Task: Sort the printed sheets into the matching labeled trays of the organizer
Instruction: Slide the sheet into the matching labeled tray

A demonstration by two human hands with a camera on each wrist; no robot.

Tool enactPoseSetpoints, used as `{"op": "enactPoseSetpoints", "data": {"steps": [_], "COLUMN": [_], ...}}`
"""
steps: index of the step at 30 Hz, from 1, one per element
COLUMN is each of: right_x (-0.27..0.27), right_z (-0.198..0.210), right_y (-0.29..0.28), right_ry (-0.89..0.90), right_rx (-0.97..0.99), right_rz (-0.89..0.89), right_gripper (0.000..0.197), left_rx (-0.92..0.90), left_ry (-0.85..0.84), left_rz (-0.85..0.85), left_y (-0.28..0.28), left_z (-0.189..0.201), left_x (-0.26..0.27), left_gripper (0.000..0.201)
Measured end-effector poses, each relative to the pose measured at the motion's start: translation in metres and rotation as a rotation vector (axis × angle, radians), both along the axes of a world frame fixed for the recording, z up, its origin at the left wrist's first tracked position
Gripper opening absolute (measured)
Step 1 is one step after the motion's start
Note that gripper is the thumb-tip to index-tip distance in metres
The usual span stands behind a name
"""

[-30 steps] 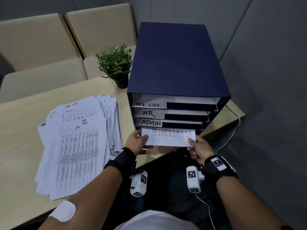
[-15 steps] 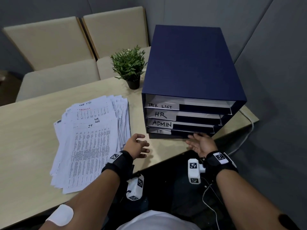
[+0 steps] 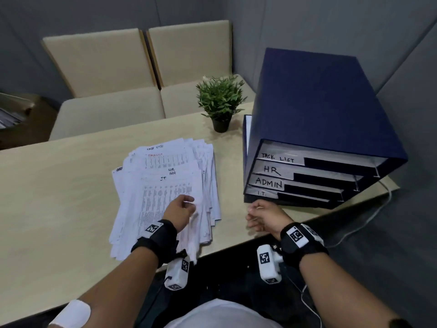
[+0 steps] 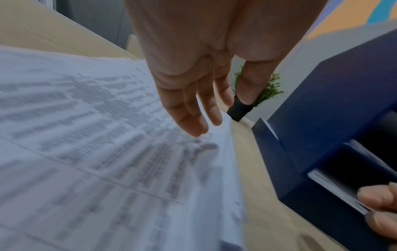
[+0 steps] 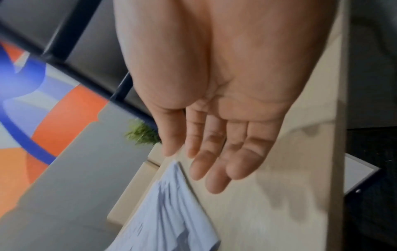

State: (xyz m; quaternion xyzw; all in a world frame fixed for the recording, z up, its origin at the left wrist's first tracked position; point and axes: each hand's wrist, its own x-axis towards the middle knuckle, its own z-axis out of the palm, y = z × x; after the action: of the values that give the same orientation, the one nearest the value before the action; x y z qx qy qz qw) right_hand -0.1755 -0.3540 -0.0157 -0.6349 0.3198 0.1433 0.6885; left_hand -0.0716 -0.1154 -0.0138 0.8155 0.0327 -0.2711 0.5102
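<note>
A fanned pile of printed sheets (image 3: 160, 197) lies on the table; its top sheet is marked "IT". My left hand (image 3: 186, 202) rests on that sheet's right part. In the left wrist view its straight fingertips (image 4: 197, 132) touch the paper (image 4: 86, 135), thumb apart. The navy organizer (image 3: 319, 110) stands to the right with trays labelled TASK LIST (image 3: 277, 158), HR, ADMIN and I.T. (image 3: 261, 192). My right hand (image 3: 254, 211) hovers empty over the table in front of the bottom tray. The right wrist view shows its palm and fingers (image 5: 214, 178) spread, holding nothing.
A small potted plant (image 3: 221, 102) stands behind the pile, left of the organizer. Two beige chairs (image 3: 106, 67) face the far side of the table (image 3: 59, 197). A white cable (image 3: 378, 209) hangs off the right table edge. Grey wall panels close the corner.
The sheet both hands held at the bottom tray is gone from view and both hands have let go. My left hand has moved left onto the pile; the right has drawn back slightly.
</note>
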Motion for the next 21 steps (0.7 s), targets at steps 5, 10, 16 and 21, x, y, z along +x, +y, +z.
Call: {"op": "enactPoseSetpoints", "data": {"steps": [5,10,16,21], "right_x": [0.029,0.046,0.054,0.056], "right_z": [0.004,-0.007,-0.021,-0.018], "right_y": [0.067,0.122,0.159,0.181], "right_ry": [0.03,0.107,0.213,0.188], "right_rx": [-0.066,-0.184,-0.525,-0.646], "right_rz": [0.149,0.154,0.179,0.142], "right_gripper": [0.01,0.014,0.04,0.035], "left_rx": [0.116,0.235,0.27,0.248], "left_ry": [-0.052,-0.048,-0.033,-0.012], "left_rz": [0.016,0.007,-0.1,-0.202], "left_y": [0.063,0.114,0.145,0.155], "left_z": [-0.008,-0.016,-0.024,-0.025], "left_x": [0.017,0.03,0.036,0.038], "left_gripper": [0.024,0.036,0.046,0.05]}}
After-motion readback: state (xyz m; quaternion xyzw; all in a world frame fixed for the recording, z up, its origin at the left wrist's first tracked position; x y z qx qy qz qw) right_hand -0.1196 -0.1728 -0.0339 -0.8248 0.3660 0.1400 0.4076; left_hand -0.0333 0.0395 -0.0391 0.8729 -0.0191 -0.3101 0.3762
